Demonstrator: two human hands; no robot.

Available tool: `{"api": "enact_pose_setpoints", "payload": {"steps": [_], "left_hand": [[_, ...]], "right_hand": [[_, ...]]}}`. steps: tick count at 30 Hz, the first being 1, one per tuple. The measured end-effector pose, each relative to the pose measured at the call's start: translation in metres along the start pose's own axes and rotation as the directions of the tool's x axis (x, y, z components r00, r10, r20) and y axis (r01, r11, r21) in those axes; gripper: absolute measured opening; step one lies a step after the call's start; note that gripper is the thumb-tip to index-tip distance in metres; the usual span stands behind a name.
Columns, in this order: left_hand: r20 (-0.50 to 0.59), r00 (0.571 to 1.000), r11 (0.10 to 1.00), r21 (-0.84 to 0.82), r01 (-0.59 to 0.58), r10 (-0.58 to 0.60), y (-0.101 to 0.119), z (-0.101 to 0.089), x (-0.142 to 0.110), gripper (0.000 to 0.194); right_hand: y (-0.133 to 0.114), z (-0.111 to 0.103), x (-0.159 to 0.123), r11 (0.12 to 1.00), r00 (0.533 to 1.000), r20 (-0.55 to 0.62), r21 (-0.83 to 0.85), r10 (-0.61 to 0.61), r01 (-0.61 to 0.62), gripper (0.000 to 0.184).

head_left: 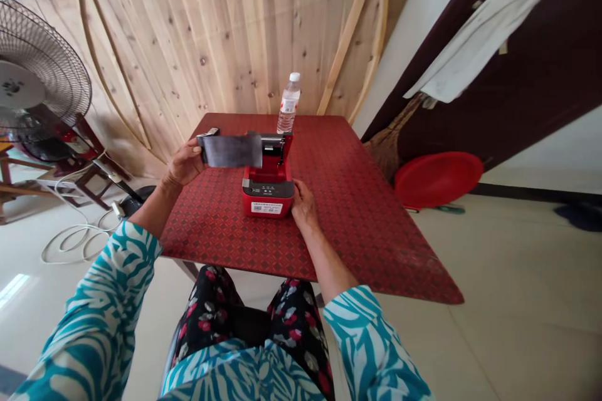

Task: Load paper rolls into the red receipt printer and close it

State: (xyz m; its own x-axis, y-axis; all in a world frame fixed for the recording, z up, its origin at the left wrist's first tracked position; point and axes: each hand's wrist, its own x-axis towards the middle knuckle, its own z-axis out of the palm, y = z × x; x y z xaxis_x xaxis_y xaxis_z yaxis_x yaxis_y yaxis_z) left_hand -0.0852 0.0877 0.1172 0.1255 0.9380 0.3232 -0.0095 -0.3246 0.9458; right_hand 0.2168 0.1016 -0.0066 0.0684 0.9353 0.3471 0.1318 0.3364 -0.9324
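A red label printer (268, 205) with a dark control panel stands on the table, its lid (285, 149) raised. My left hand (185, 163) is closed on the left end of a dark grey, shiny strip of film (232, 151). The strip stretches level to the right, in front of the raised lid, and hides part of the printer's inside. Whether its right end is attached to the printer, I cannot tell. My right hand (305, 205) grips the printer's right side near the front corner, with some fingers hidden behind it.
The table (367, 219) has a red patterned cover. A water bottle (288, 103) stands behind the printer, and a small black-and-silver object (212, 131) lies at the back left. A fan (28, 81) is at left; a red basin (438, 180) and a broom (392, 138) are at right.
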Motion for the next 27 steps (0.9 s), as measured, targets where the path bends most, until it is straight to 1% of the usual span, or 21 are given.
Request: {"api": "enact_pose_setpoints", "payload": {"steps": [2,3,5,7,8,9,10,12,14,17,18,20,22,23,24,26,27], "left_hand": [[0.130,0.991,0.997,0.077,0.001,-0.011,0.016,0.022,0.006,0.050],[0.190,0.981,0.991,0.134,0.013,-0.038,0.021,0.035,0.010,0.049],[0.317,0.940,0.956,0.293,0.033,-0.130,0.026,0.059,0.020,0.044],[0.404,0.887,0.877,0.480,0.001,-0.222,0.024,0.080,0.031,0.038],[0.423,0.870,0.823,0.567,-0.036,-0.253,0.022,0.087,0.037,0.035],[0.427,0.863,0.761,0.644,-0.079,-0.272,0.019,0.093,0.042,0.033],[0.419,0.865,0.694,0.710,-0.123,-0.276,0.016,0.098,0.047,0.031],[0.401,0.871,0.558,0.808,-0.190,-0.284,0.009,0.104,0.057,0.033],[0.399,0.860,0.445,0.864,-0.236,-0.319,0.003,0.108,0.065,0.037],[0.418,0.804,0.336,0.897,-0.289,-0.423,-0.005,0.115,0.074,0.032],[0.414,0.794,0.303,0.904,-0.302,-0.446,-0.007,0.117,0.076,0.031],[0.401,0.795,0.246,0.915,-0.321,-0.456,-0.010,0.120,0.078,0.030],[0.403,0.803,0.232,0.914,-0.332,-0.440,-0.012,0.121,0.079,0.027],[0.419,0.797,0.256,0.906,-0.337,-0.434,-0.011,0.120,0.079,0.025],[0.449,0.785,0.307,0.888,-0.341,-0.426,-0.011,0.118,0.079,0.025],[0.515,0.764,0.449,0.830,-0.331,-0.388,-0.009,0.112,0.076,0.027],[0.536,0.767,0.524,0.793,-0.312,-0.354,-0.007,0.109,0.073,0.029]], "right_hand": [[0.001,0.001,0.001,1.000,1.000,0.001,-0.006,-0.007,0.007,0.036],[0.002,0.001,0.002,1.000,1.000,0.000,-0.011,-0.009,0.009,0.036],[0.003,0.002,0.003,1.000,1.000,-0.003,-0.015,-0.009,0.009,0.035],[0.005,0.003,0.005,1.000,1.000,-0.003,-0.013,-0.016,0.016,0.034],[0.005,0.004,0.005,1.000,1.000,-0.003,-0.012,-0.021,0.021,0.034],[0.006,0.004,0.006,1.000,1.000,-0.002,-0.012,-0.024,0.024,0.034],[0.007,0.004,0.006,1.000,1.000,-0.004,-0.014,-0.025,0.025,0.034],[0.007,0.005,0.007,1.000,1.000,-0.013,-0.016,-0.021,0.021,0.034],[0.008,0.006,0.006,1.000,1.000,-0.023,-0.016,-0.021,0.020,0.033],[0.007,0.007,0.006,1.000,0.999,-0.029,-0.017,-0.023,0.023,0.033],[0.007,0.007,0.006,1.000,0.999,-0.030,-0.020,-0.022,0.021,0.033],[0.007,0.007,0.006,1.000,1.000,-0.025,-0.026,-0.013,0.013,0.034],[0.007,0.007,0.006,1.000,1.000,-0.013,-0.029,-0.007,0.007,0.033],[0.007,0.006,0.006,1.000,1.000,-0.009,-0.028,-0.006,0.006,0.032],[0.007,0.006,0.006,1.000,1.000,-0.009,-0.027,-0.009,0.008,0.032],[0.006,0.006,0.006,1.000,1.000,-0.020,-0.024,-0.018,0.017,0.032],[0.006,0.006,0.006,1.000,0.999,-0.026,-0.023,-0.022,0.021,0.032]]}}
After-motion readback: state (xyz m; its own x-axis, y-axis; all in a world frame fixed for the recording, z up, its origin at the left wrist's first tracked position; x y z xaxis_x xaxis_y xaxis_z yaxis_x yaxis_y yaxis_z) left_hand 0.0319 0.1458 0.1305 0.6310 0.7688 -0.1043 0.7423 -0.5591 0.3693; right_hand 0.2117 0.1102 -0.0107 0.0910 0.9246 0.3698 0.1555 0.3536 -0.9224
